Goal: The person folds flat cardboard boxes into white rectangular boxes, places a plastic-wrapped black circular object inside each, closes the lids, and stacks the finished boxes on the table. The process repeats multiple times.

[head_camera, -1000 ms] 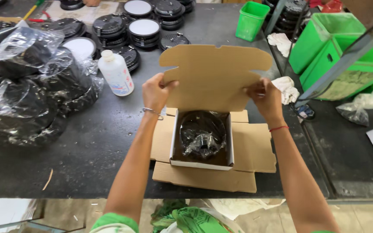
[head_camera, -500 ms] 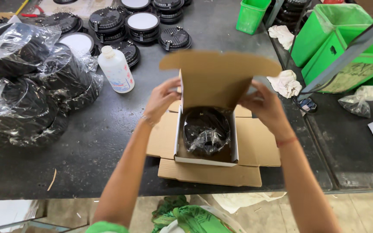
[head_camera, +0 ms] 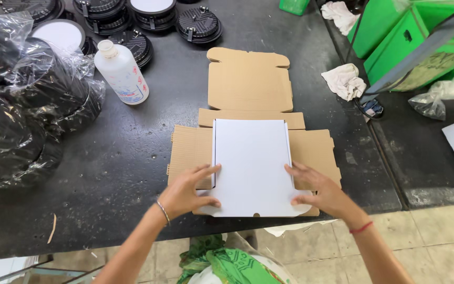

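Head view: spread fingers of both hands press the white lid's [head_camera: 252, 165] side edges.

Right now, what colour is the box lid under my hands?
White, on the box lid; head view shows it best.

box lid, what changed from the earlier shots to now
The white lid has been folded down over the box, hiding the black bagged item; both the left hand and right hand moved from the raised flap to press its front corners. The white bottle stayed put.
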### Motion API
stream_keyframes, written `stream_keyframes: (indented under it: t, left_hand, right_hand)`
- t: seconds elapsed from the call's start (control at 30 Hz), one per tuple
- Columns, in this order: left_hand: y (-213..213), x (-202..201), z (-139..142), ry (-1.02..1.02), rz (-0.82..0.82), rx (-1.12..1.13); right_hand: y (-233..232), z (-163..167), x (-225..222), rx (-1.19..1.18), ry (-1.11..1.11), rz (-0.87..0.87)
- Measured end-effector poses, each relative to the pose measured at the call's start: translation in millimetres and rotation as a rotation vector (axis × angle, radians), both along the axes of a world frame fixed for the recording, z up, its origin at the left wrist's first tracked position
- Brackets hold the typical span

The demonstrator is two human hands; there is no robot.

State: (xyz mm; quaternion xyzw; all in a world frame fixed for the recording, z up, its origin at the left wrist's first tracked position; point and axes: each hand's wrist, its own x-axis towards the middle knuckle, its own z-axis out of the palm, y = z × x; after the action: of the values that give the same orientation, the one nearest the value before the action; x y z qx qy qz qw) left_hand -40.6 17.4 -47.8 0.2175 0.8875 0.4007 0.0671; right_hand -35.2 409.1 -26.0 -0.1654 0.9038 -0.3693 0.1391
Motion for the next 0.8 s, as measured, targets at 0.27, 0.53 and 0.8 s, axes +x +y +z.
stream_keyframes:
  t: [0.27,0.53,0.8]
  left_hand:
    - [20,12,-36,0.232,0.167,0.176]
    - [1,-50,40,0.010,0.401,0.222]
    - [30,-143,86,0.862,0.432,-0.031]
  right_hand:
    - [-25,-37,16,-0.429,-0.072,-0.280]
    - [-9,36,-43,-0.234,-0.019,-0.348]
    - [-17,66,-134,-0.091,0.647,-0.265]
